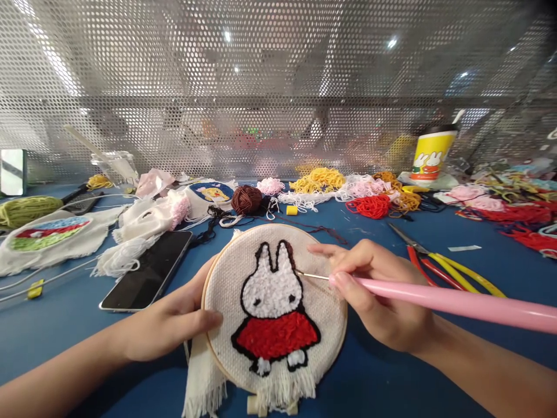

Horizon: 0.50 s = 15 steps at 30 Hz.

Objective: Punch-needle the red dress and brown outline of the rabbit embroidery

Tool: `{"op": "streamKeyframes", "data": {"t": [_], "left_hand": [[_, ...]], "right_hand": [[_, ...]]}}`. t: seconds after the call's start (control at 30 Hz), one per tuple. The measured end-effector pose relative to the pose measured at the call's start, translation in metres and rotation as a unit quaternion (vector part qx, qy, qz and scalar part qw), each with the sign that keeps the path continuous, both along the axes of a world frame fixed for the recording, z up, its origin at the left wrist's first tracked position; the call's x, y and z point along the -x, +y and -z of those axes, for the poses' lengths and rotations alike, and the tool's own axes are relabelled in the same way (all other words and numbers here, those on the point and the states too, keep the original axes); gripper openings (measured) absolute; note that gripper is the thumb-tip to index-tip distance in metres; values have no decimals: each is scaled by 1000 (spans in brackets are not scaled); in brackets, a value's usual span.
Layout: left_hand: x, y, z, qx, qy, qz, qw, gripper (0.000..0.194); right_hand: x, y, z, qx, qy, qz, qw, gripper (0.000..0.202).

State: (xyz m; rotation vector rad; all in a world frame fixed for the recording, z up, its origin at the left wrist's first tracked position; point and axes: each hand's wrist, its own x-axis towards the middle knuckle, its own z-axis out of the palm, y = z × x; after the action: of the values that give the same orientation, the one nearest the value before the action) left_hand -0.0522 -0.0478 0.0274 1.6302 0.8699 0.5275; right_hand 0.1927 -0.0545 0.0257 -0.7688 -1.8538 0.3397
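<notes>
A round wooden hoop [210, 342] stretches cream cloth [331, 337] in the middle, tilted up off the blue table. On the cloth is a rabbit figure [272, 290] with a white head, black outline and red body. My left hand [174, 319] grips the hoop's left edge, thumb on the front, other fingers hidden behind. In my right hand [378, 290] is a pink-handled needle tool [452, 302], pinched near its metal shaft. The tool's tip meets the cloth at the right side of the rabbit's head, by the black outline. Loose white fringe hangs at the hoop's bottom.
A black phone [150, 273] lies left of the hoop. Scissors [435, 255] with red and yellow handles lie at the right. Yarn heaps, including a yellow one [319, 180], line the back, near a yellow cup [433, 154]. Behind stands a perforated metal panel [261, 75].
</notes>
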Motion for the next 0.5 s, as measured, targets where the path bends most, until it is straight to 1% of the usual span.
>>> {"op": "streamKeyframes", "data": {"t": [0.13, 0.23, 0.33, 0.4, 0.5], "left_hand": [[-2, 0, -1, -11, 15, -7, 1000, 64], [-2, 0, -1, -26, 19, -5, 999, 64], [-1, 0, -1, -27, 15, -1, 1000, 63], [0, -1, -1, -30, 19, 8, 999, 64], [2, -4, -3, -49, 33, 19, 998, 65]], "right_hand": [[0, 0, 0, -6, -11, -7, 1000, 12], [1, 0, 0, -25, -49, 13, 998, 11], [0, 1, 0, -71, -109, 45, 990, 9], [0, 2, -1, -109, -145, 47, 982, 9], [2, 2, -5, -136, -191, 40, 971, 9]]}}
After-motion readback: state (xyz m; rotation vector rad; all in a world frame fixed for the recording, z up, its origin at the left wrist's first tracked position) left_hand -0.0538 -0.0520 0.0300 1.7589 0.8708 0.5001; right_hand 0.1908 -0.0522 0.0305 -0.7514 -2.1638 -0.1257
